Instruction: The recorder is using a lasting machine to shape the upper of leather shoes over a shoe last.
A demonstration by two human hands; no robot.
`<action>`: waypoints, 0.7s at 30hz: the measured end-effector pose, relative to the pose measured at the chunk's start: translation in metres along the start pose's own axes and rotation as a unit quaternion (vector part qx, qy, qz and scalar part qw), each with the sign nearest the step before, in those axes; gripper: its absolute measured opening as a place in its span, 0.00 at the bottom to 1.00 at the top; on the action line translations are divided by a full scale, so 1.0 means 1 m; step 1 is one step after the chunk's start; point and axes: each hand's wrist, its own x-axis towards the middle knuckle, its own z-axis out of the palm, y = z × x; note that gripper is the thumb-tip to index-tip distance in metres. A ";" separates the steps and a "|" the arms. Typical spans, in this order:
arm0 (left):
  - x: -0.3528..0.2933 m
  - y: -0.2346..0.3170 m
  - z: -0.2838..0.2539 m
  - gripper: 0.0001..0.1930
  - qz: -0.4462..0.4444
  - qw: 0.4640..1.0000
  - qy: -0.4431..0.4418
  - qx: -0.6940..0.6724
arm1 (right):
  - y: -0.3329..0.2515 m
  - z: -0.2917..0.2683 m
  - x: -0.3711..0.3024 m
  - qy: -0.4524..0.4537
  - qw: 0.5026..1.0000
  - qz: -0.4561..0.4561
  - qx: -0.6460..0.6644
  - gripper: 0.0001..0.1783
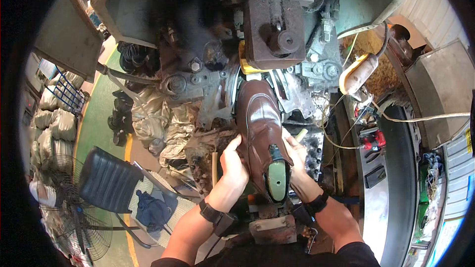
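On my feed, the left hand (pixel 234 165) grips a brown shoe (pixel 257 116) from its eight o'clock side, and the right hand (pixel 297 160) from its four o'clock. It sits mid-view, toe toward twelve, near a dark machine block (pixel 274 29). I see a chair (pixel 109 178) at eight, a red tool (pixel 374 141) at three.

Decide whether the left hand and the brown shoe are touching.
Touching. The head view shows the left hand against the left side of the brown shoe, no gap between them.
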 end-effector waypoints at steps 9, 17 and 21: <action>0.023 -0.015 -0.005 0.18 0.003 0.998 -0.046 -0.048 | 0.017 -0.008 0.028 0.014 0.999 -0.035 0.010 0.23; 0.055 -0.030 -0.031 0.22 0.096 0.994 -0.038 -0.034 | 0.014 0.001 0.032 0.039 0.997 -0.031 -0.052 0.21; 0.048 -0.023 -0.029 0.23 0.052 0.996 -0.069 -0.021 | 0.009 0.013 0.021 0.027 0.998 -0.047 0.012 0.22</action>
